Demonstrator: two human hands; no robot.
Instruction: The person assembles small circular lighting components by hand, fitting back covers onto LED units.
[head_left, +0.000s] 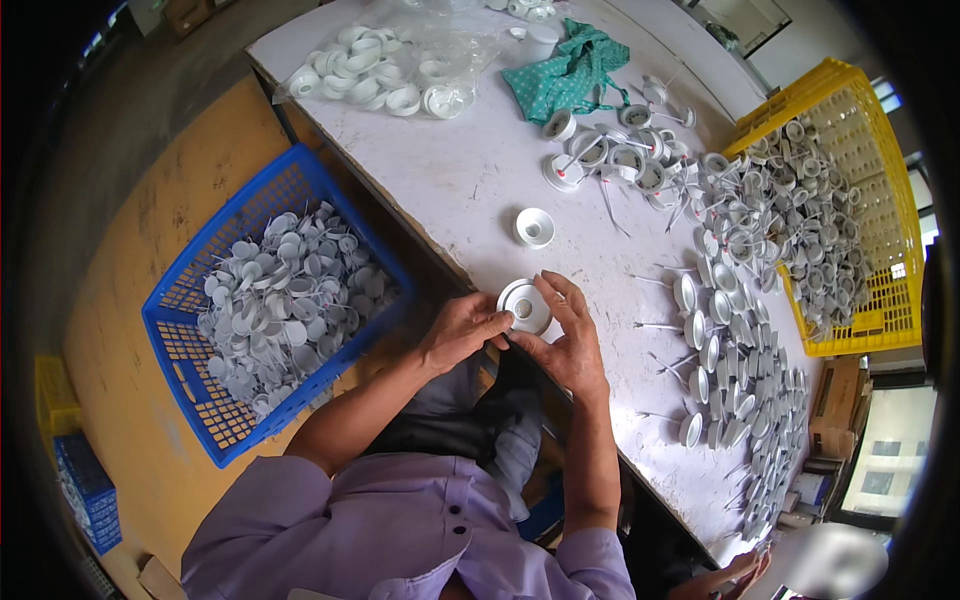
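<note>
Both my hands hold a white round cup-shaped housing [524, 306] at the table's near edge. My left hand [462, 332] pinches its left rim with thumb and fingers. From the right, my right hand [572, 338] curls round the same housing, its fingers on the far side and thumb on the near side. The housing's stepped face and small centre ring point upward. Just beyond it, a second white cup-shaped housing [534, 228] rests on the table with its hollow side up.
A blue basket [222, 452] full of white parts stands left. Rows of white parts with wires [700, 390] cover the table's right, beside a tilted yellow crate [885, 180]. Beyond lie bagged white cups [375, 65] and a green cloth [560, 82]. Another person's hand [742, 572] shows lower right.
</note>
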